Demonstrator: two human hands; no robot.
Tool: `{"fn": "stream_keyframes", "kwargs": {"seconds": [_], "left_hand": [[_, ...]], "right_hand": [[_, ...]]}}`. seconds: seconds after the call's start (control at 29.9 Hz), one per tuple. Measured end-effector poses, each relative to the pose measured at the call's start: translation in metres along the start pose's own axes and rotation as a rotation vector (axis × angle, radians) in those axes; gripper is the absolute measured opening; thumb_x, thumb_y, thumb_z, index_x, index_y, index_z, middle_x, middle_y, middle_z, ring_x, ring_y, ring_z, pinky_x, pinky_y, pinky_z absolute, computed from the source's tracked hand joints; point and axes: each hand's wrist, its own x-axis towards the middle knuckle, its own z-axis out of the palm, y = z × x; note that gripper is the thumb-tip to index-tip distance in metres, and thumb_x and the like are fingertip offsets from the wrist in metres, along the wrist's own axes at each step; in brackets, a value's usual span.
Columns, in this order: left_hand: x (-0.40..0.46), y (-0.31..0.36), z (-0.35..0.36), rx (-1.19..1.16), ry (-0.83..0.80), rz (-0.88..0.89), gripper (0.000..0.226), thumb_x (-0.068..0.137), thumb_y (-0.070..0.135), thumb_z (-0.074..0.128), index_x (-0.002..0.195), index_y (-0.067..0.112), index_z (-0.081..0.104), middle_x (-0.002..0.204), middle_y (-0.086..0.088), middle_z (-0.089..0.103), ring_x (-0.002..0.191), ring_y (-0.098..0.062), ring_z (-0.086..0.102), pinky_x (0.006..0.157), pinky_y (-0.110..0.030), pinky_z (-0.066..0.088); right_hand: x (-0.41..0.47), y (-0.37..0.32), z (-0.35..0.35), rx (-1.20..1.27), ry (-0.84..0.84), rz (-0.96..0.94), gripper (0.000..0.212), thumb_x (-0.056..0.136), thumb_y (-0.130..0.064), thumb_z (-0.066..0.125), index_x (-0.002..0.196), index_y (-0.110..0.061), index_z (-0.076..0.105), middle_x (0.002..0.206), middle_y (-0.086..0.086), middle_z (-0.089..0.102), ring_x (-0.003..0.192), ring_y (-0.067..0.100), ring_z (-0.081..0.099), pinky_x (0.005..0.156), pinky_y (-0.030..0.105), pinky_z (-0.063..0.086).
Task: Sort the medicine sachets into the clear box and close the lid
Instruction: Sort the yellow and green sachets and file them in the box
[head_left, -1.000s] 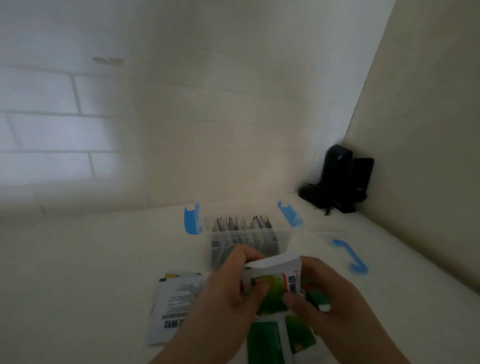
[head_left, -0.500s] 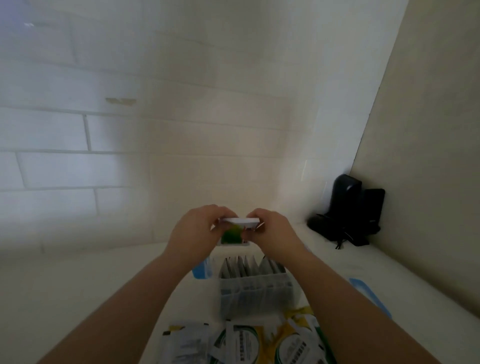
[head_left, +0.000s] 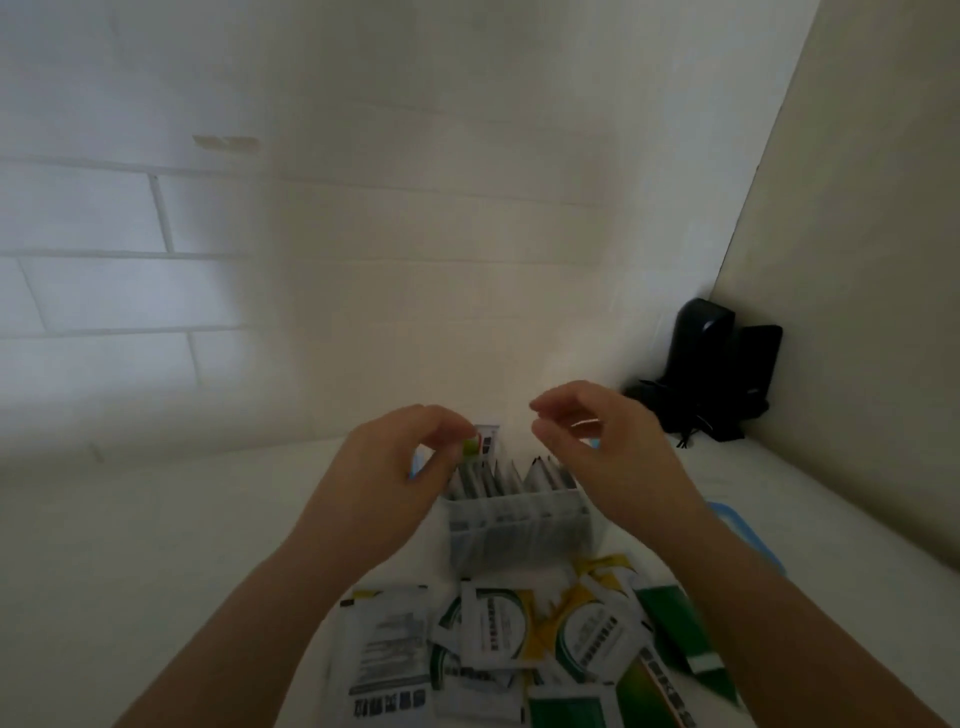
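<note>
Left hand seemingly pinching sachet, clear box

the clear box looked like ribbed translucent plastic, its lid edged in blue; the loose sachets were glossy printed foil; the desk was matt white.

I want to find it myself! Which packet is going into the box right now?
Look at the clear box in the middle of the table, near the wall. At its far left corner the left hand pinches one sachet. It alone sticks up above the filed row, white with a green patch.
</note>
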Motion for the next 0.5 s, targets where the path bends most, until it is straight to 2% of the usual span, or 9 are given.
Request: {"fn": "stream_keyframes", "kwargs": {"seconds": [0.07, 0.17, 0.27, 0.37, 0.43, 0.5], "left_hand": [[-0.03, 0.009, 0.001, -0.087, -0.064, -0.032, 0.017, 0.082, 0.026, 0.053, 0.086, 0.041, 0.06, 0.08, 0.023, 0.062, 0.082, 0.008, 0.056, 0.07, -0.002, 0.041], [-0.062, 0.018, 0.022, -0.044, -0.224, -0.06, 0.011, 0.081, 0.035, 0.049, 0.082, 0.044, 0.056, 0.079, 0.023, 0.06, 0.078, 0.008, 0.054, 0.069, -0.003, 0.041], [-0.072, 0.026, 0.051, 0.049, -0.237, -0.039, 0.014, 0.087, 0.036, 0.049, 0.098, 0.037, 0.057, 0.097, 0.018, 0.061, 0.082, 0.005, 0.05, 0.075, -0.006, 0.038], [-0.08, 0.029, 0.07, 0.046, -0.242, -0.093, 0.023, 0.08, 0.048, 0.055, 0.101, 0.038, 0.055, 0.104, 0.021, 0.055, 0.095, 0.002, 0.045, 0.086, -0.017, 0.038], [-0.086, 0.025, 0.071, 0.051, -0.233, -0.099, 0.027, 0.075, 0.051, 0.06, 0.099, 0.037, 0.058, 0.103, 0.022, 0.054, 0.096, 0.001, 0.046, 0.086, -0.018, 0.038], [-0.091, 0.018, 0.067, 0.081, -0.169, -0.121, 0.028, 0.074, 0.051, 0.06, 0.098, 0.036, 0.06, 0.101, 0.021, 0.056, 0.093, 0.001, 0.047, 0.082, -0.017, 0.037]], "right_hand": [[-0.039, -0.003, -0.01, -0.028, -0.093, -0.019, 0.01, 0.077, -0.037, 0.053, 0.082, -0.045, 0.055, 0.084, -0.022, 0.061, 0.084, -0.005, 0.056, 0.075, 0.007, 0.046], [-0.093, 0.011, -0.017, -0.129, -0.247, 0.065, 0.011, 0.079, -0.039, 0.053, 0.085, -0.048, 0.052, 0.089, -0.026, 0.058, 0.089, -0.01, 0.052, 0.077, 0.009, 0.044], [-0.125, 0.033, -0.022, -0.174, -0.242, 0.169, 0.022, 0.083, -0.029, 0.059, 0.083, -0.049, 0.05, 0.09, -0.026, 0.056, 0.086, -0.011, 0.052, 0.071, 0.004, 0.043], [-0.137, 0.042, -0.023, -0.188, -0.234, 0.25, 0.024, 0.079, -0.029, 0.065, 0.085, -0.047, 0.051, 0.091, -0.02, 0.056, 0.082, -0.007, 0.052, 0.067, 0.004, 0.039], [-0.141, 0.043, -0.024, -0.203, -0.269, 0.193, 0.023, 0.074, -0.038, 0.067, 0.084, -0.049, 0.049, 0.086, -0.021, 0.054, 0.08, -0.006, 0.051, 0.068, 0.006, 0.039], [-0.142, 0.039, -0.025, -0.217, -0.326, 0.13, 0.023, 0.067, -0.055, 0.063, 0.085, -0.05, 0.05, 0.084, -0.026, 0.05, 0.084, -0.008, 0.048, 0.07, 0.008, 0.037]]}}
